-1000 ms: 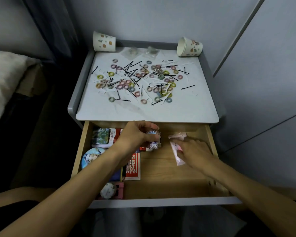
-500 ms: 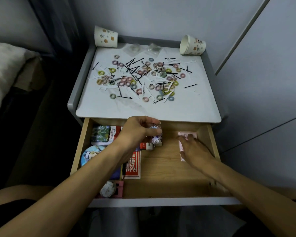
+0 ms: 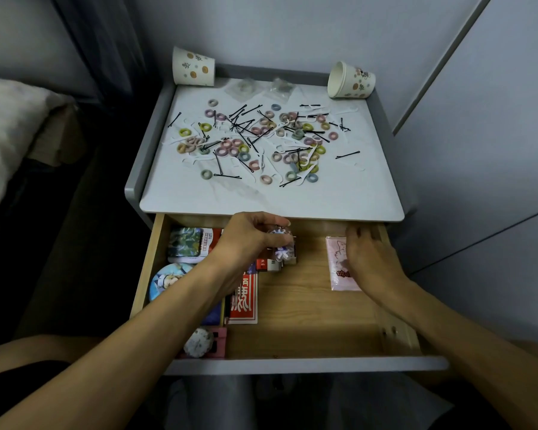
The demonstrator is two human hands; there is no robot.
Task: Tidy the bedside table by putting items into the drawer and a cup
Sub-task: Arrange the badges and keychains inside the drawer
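The wooden drawer stands pulled out under the white bedside table top. My left hand is inside the drawer's back middle, fingers closed on a small clear charm with a purple-white figure. My right hand rests over a pink packet lying flat at the drawer's back right; fingers look spread on it. Several coloured hair ties, black bobby pins and white floss picks lie scattered on the top. One paper cup stands upside down at the back left, another paper cup lies on its side at the back right.
The drawer's left side holds a patterned tin, a round badge, a red card box and a small pink case. Two clear plastic bags lie at the table's back. A bed is left, a wall right.
My right hand slid the pink packet toward the drawer's back right and laid it flat. My left hand stayed at the drawer's back middle with the charm.
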